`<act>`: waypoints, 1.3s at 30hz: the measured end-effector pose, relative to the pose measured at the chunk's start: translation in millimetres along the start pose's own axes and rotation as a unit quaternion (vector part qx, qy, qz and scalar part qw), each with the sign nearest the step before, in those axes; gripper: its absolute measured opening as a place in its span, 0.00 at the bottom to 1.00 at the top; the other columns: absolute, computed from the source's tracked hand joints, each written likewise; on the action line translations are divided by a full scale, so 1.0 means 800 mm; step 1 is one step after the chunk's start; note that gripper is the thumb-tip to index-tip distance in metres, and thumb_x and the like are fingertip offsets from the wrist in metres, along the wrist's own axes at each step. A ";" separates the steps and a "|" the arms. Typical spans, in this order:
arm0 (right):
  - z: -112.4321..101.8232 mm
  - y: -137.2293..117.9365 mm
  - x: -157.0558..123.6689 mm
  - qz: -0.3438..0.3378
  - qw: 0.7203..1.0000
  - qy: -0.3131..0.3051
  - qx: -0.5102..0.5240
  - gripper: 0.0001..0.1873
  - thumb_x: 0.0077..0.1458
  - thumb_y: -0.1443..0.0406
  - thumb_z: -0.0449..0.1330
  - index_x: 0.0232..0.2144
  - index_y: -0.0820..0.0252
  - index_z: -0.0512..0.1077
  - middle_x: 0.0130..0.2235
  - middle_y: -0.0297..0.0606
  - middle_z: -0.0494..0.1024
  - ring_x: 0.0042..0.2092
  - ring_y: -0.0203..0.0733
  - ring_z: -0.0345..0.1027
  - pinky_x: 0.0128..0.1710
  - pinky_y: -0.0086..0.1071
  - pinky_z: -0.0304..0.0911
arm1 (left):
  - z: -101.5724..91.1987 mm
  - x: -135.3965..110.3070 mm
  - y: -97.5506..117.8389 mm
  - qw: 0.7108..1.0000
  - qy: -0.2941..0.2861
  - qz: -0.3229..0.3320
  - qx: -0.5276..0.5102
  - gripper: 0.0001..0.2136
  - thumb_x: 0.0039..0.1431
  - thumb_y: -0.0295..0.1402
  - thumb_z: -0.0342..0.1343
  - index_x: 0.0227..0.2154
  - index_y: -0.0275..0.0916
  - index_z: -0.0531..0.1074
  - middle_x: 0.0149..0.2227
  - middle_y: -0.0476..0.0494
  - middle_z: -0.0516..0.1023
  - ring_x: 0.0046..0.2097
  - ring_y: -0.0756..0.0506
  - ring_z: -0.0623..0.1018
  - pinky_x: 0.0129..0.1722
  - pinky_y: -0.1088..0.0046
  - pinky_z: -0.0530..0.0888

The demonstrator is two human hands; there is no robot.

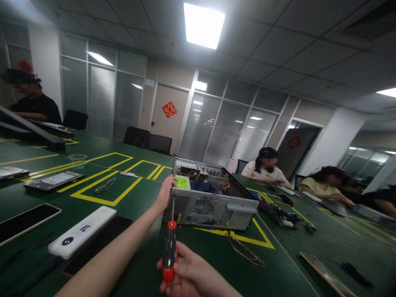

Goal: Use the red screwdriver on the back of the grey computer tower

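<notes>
An open grey computer case (213,202) lies on its side on the green table (142,181), with cables and a green label showing inside. My left hand (165,192) grips the case's near left corner, fingers closed over its edge. My right hand (188,274) is closed round a screwdriver (170,247) with a red and black handle. The screwdriver's shaft points up at the case's rear panel near that corner.
A white power bank (82,231), dark phones (26,218) and tablets (54,180) lie to the left. A plastic cup (77,157) stands farther back. Glasses (244,249) and tools (278,214) lie to the right. Other people sit at the far left and far right.
</notes>
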State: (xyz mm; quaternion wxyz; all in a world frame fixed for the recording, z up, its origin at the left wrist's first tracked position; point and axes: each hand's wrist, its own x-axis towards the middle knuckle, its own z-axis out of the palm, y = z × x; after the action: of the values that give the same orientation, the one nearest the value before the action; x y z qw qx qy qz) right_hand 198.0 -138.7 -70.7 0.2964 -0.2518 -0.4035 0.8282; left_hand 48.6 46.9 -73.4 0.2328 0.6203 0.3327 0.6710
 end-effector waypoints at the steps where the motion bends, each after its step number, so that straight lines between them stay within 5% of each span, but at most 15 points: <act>1: -0.001 0.000 -0.001 -0.004 1.000 0.005 -0.003 0.35 0.40 0.61 0.71 0.49 0.56 0.62 0.38 0.34 0.75 0.30 0.35 0.71 0.32 0.32 0.54 | 0.000 0.000 0.000 1.000 -0.001 -0.001 0.001 0.19 0.64 0.44 0.36 0.26 0.41 0.66 0.45 0.41 0.74 0.60 0.43 0.65 0.63 0.63 0.58; 7: -0.006 0.000 -0.003 -0.028 0.998 0.044 0.036 0.23 0.38 0.59 0.72 0.32 0.61 0.66 0.27 0.26 0.67 0.24 0.27 0.57 0.26 0.30 0.44 | -0.001 0.002 -0.002 1.000 0.000 0.003 0.000 0.18 0.64 0.43 0.37 0.26 0.41 0.66 0.45 0.41 0.74 0.60 0.43 0.66 0.64 0.62 0.58; 13: -0.003 -0.007 -0.008 0.009 1.000 0.022 0.011 0.25 0.44 0.58 0.69 0.42 0.55 0.64 0.31 0.27 0.74 0.18 0.23 0.49 0.24 0.30 0.36 | 0.000 0.001 -0.002 1.000 0.003 0.007 -0.006 0.18 0.65 0.41 0.37 0.26 0.41 0.66 0.44 0.41 0.74 0.59 0.42 0.66 0.64 0.61 0.58; 19: 0.002 -0.007 -0.006 0.017 0.999 -0.029 0.034 0.30 0.43 0.59 0.68 0.47 0.54 0.62 0.42 0.37 0.76 0.31 0.36 0.71 0.28 0.30 0.50 | -0.002 0.000 0.002 1.000 -0.002 0.005 0.005 0.18 0.65 0.41 0.37 0.26 0.41 0.66 0.45 0.42 0.74 0.59 0.43 0.66 0.64 0.62 0.59; 26: -0.003 0.000 0.000 -0.006 1.000 -0.022 0.017 0.33 0.44 0.60 0.70 0.51 0.57 0.61 0.46 0.43 0.76 0.35 0.39 0.74 0.31 0.29 0.56 | -0.001 0.000 0.001 1.000 -0.002 0.011 0.000 0.18 0.65 0.42 0.37 0.26 0.41 0.66 0.44 0.41 0.74 0.59 0.43 0.66 0.64 0.62 0.58; 29: -0.005 0.002 0.000 -0.032 0.999 -0.009 0.021 0.33 0.43 0.58 0.71 0.49 0.57 0.63 0.37 0.35 0.76 0.26 0.32 0.69 0.25 0.28 0.51 | 0.000 0.000 -0.001 1.000 -0.002 0.011 0.001 0.18 0.65 0.42 0.36 0.26 0.40 0.66 0.44 0.41 0.73 0.59 0.43 0.66 0.64 0.62 0.58; 34: -0.003 -0.001 -0.002 -0.045 0.997 0.019 0.065 0.22 0.40 0.59 0.72 0.33 0.59 0.65 0.27 0.26 0.70 0.21 0.24 0.56 0.22 0.26 0.42 | -0.001 0.000 -0.003 1.000 -0.002 0.011 0.001 0.18 0.64 0.41 0.36 0.27 0.40 0.66 0.45 0.40 0.73 0.60 0.42 0.65 0.64 0.61 0.58; 39: 0.000 -0.008 -0.007 -0.026 0.995 0.063 0.070 0.20 0.40 0.63 0.69 0.35 0.57 0.65 0.31 0.29 0.75 0.17 0.23 0.50 0.20 0.26 0.34 | 0.000 0.001 -0.004 1.000 0.003 0.010 0.004 0.18 0.64 0.41 0.36 0.26 0.41 0.66 0.45 0.40 0.73 0.60 0.43 0.65 0.64 0.61 0.58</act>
State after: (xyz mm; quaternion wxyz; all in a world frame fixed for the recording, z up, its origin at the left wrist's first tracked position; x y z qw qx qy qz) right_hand 204.2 -139.3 -64.4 0.3591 -0.2718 -0.3315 0.8290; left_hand 47.9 49.4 -75.2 0.2232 0.6226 0.3297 0.6736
